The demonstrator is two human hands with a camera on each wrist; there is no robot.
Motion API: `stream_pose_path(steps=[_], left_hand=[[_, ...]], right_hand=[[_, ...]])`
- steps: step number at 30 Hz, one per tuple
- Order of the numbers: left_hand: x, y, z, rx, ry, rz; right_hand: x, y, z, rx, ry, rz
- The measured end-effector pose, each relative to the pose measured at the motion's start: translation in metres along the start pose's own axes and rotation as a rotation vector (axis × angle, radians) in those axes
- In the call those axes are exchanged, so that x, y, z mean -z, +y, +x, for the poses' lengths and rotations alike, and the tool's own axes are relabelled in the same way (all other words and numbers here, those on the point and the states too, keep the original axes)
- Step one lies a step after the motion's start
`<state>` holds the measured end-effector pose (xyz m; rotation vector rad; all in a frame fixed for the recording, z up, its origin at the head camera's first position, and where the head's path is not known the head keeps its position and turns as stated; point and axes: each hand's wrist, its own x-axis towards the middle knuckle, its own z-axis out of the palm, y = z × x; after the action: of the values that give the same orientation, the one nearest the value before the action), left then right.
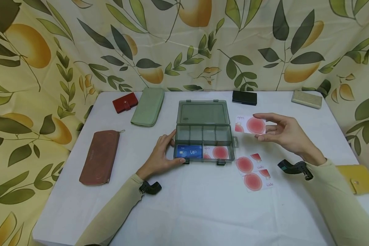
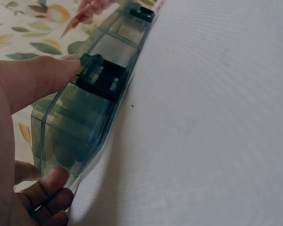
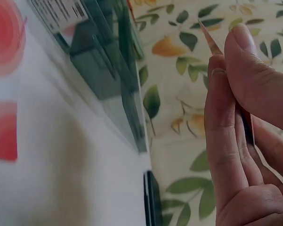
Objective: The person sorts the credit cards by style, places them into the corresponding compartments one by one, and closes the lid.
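An open clear grey plastic box [image 1: 203, 135] stands mid-table with its lid laid back. A blue VIP card [image 1: 189, 152] and a white card with a red circle [image 1: 216, 152] lie in its front compartments. My left hand [image 1: 169, 150] grips the box's front left corner; the left wrist view shows the thumb on the front latch of the box [image 2: 84, 117] and fingers curled at its end. My right hand [image 1: 264, 127] pinches another red-circle card [image 1: 250, 124] in the air to the right of the box. That card shows edge-on [image 3: 208, 37] between thumb and fingers.
Two more red-circle cards [image 1: 244, 164] [image 1: 255, 181] lie right of the box. Wallets ring the white table: red [image 1: 125, 102], green [image 1: 148, 106], brown [image 1: 99, 157], black [image 1: 244, 97], beige [image 1: 306, 99], yellow [image 1: 358, 177]. Leaf-print cloth hangs behind.
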<state>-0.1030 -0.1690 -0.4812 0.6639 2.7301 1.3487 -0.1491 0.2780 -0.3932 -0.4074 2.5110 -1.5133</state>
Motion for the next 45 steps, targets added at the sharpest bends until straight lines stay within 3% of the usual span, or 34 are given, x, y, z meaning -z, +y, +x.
stream_pose_path(steps=[4,11,25,34,45], left_hand=[[0.0,0.001,0.001,-0.004,0.001,-0.004],[-0.001,0.001,0.002,0.002,-0.003,-0.008],[-0.001,0.004,0.003,0.01,-0.004,-0.005],[0.0,0.003,0.003,0.003,-0.003,-0.008],[0.0,0.001,0.001,0.016,-0.002,-0.015]], right_hand=[[-0.018,-0.005,0.003,0.124,-0.082,0.055],[-0.044,-0.007,0.01,0.293,-0.127,-0.092],[-0.082,-0.006,0.017,0.313,-0.198,-0.279],[-0.061,-0.005,0.01,0.324,-0.169,-0.32],[-0.013,0.019,-0.016,0.177,-0.147,-0.476]])
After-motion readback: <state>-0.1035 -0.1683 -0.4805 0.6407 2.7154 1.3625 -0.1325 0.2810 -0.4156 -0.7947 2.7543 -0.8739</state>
